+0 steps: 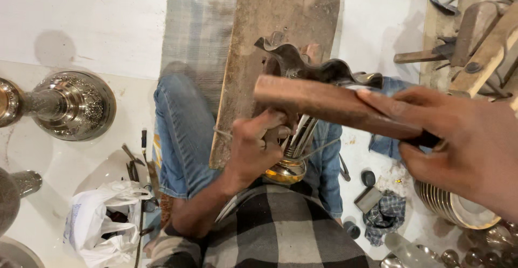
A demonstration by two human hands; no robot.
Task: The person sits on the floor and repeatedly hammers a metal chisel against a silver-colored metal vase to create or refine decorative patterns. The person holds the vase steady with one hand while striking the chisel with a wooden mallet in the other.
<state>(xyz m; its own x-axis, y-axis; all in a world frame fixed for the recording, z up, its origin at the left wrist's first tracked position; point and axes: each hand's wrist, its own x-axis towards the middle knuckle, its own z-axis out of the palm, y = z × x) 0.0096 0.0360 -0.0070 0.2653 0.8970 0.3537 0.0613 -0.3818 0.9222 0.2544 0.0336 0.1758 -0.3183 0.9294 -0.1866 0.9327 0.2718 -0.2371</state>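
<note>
At the far left of the floor, an embossed silver stand (pixel 70 105) lies on its side, its patterned base looking finished, with another plain metal piece (pixel 13 190) below it at the frame's edge. Near these sits a white plastic bag (pixel 100 222), and beside it a scatter of small hand tools (pixel 136 160) rests unused next to the jeans-clad knee.

Moving toward the middle, the left hand (pixel 253 149) is clenched around the narrow stem of a metal vase (pixel 302 111), steadying it in the lap against a worn wooden board (pixel 270 46) that leans across the legs. The vase has a wavy, scalloped rim turned away from the body and a brass-coloured foot (pixel 286 172) close to the checked shirt.

Across the rim lies a wooden mallet (pixel 329 103), gripped firmly near its end by the right hand (pixel 464 144). The head appears to touch or hover just over the rim; which, I cannot tell.

To the right, a stack of ridged metal discs (pixel 458 206), a small checked cloth (pixel 386 214) and more wooden tools (pixel 475 36) wait. Judging by this, the vase's shaping seems midway: the rim already has its form, the hammering is under way, and the stacked pieces look untouched.
</note>
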